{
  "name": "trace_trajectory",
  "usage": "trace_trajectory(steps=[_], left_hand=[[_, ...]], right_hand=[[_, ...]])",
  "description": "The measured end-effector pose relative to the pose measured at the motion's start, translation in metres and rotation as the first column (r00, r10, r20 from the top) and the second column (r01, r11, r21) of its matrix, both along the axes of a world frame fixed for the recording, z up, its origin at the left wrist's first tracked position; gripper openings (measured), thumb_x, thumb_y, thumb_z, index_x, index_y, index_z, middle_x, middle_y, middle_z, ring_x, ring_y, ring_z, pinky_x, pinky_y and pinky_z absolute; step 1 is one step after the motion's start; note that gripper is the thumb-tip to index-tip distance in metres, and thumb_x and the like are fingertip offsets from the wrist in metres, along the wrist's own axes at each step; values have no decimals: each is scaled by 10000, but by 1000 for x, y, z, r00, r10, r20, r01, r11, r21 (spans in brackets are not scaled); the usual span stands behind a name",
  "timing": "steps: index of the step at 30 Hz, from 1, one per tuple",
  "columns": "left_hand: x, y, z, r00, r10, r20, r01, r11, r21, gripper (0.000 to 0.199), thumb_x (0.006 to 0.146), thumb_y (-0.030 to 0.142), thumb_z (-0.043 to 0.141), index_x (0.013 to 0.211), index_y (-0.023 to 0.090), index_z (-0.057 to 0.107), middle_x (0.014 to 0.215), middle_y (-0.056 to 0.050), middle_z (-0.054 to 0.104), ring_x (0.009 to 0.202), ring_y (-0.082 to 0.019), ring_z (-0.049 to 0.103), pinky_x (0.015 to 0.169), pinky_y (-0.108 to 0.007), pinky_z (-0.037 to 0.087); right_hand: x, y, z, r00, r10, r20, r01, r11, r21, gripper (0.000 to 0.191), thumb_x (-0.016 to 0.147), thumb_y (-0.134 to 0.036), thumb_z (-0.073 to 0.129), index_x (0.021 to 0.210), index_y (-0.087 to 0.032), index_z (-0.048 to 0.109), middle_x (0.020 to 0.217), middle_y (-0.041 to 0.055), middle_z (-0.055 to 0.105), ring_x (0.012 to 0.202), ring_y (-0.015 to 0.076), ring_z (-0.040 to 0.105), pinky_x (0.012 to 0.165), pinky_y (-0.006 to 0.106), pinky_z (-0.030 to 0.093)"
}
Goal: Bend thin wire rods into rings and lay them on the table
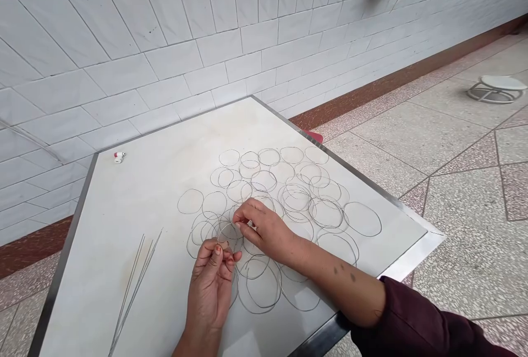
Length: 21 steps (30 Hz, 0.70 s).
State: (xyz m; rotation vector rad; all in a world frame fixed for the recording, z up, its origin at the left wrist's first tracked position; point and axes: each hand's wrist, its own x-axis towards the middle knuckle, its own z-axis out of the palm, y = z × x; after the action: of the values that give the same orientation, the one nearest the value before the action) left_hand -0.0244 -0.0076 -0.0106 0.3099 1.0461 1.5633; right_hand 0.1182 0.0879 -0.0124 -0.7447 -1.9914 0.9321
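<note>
My left hand (214,272) pinches a thin wire (225,227) between thumb and fingertips, low over the table. The wire bends in an arc up to my right hand (264,228), whose thumb and forefinger are closed at its other side. Beneath and around both hands lie several wire rings (264,181), many overlapping, spread over the middle and right of the white tabletop (165,170). To the left of my left hand rests a small bunch of straight wires (134,285). Part of the rings is hidden under my hands and right forearm.
Small white and red pieces (119,157) sit at the table's far left corner. A metal edge (363,172) frames the table, which stands against a white tiled wall (173,60). A round white stool (497,87) is on the speckled floor at right.
</note>
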Motion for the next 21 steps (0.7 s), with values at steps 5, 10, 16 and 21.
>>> trace_trajectory(steps=[5,10,16,21], left_hand=[[1,-1,2,999,-44,-6,44,999,1,214,692,274,877,744,212,679,728,33,577,682,-94,541,782,-274,557],[2,0,3,994,-96,-45,94,995,-38,229,697,316,873,734,203,677,720,32,575,641,-89,517,750,-278,545],[3,-1,4,984,-135,-115,136,991,-1,244,680,341,879,708,199,683,696,17,573,668,-126,526,769,-348,556],[7,-9,12,991,-81,-109,81,997,0,243,675,310,883,696,194,671,705,28,571,658,-112,537,837,-373,552]], right_hand=[[0,4,-4,998,24,-58,-15,990,140,107,954,-158,560,991,-211,645,894,42,633,852,163,592,721,280,526],[1,3,-4,997,44,-62,-33,984,177,137,969,-166,541,997,-211,667,898,45,633,838,156,603,705,271,531],[4,0,1,1000,4,-3,-3,994,111,119,955,-151,565,944,-207,669,883,31,617,838,152,603,712,265,517],[12,3,7,996,-86,-20,86,996,15,145,955,-133,527,926,-211,645,889,27,615,813,155,589,704,281,503]])
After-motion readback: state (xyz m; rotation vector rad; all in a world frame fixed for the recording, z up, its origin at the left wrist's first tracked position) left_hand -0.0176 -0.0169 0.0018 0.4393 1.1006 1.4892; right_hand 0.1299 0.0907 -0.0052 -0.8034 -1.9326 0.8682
